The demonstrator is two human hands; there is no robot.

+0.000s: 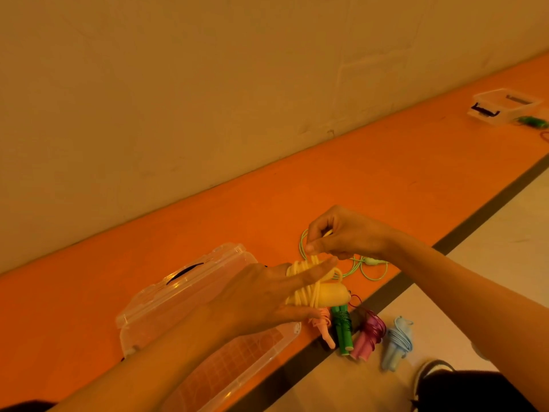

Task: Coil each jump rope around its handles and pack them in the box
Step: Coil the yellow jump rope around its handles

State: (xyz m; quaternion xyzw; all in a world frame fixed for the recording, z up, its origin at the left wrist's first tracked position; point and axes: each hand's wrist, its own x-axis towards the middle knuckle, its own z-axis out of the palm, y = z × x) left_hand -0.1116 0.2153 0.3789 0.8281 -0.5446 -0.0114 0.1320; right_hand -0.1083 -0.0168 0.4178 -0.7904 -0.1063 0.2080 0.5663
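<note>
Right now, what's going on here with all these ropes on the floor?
A person is winding a yellow jump rope around its handles: the left hand holds the bundle while the right hand pinches the loose end. Four coiled ropes lie on the floor beside the open clear box, not yet packed. A light green rope lies uncoiled.

My left hand (267,295) comes in from the lower left on a bare forearm, back of the hand toward me, fingers stretched long and nearly straight toward the right, thumb low along the underside; its grip is wrapped around a bundle that the fingers partly cover. My right hand (335,233) reaches in from the right on a bare forearm, wrist bent so the knuckles face up, and sits just above the left fingertips. Its fingers curl down, thumb and forefinger pinched together on a thin strand.
</note>
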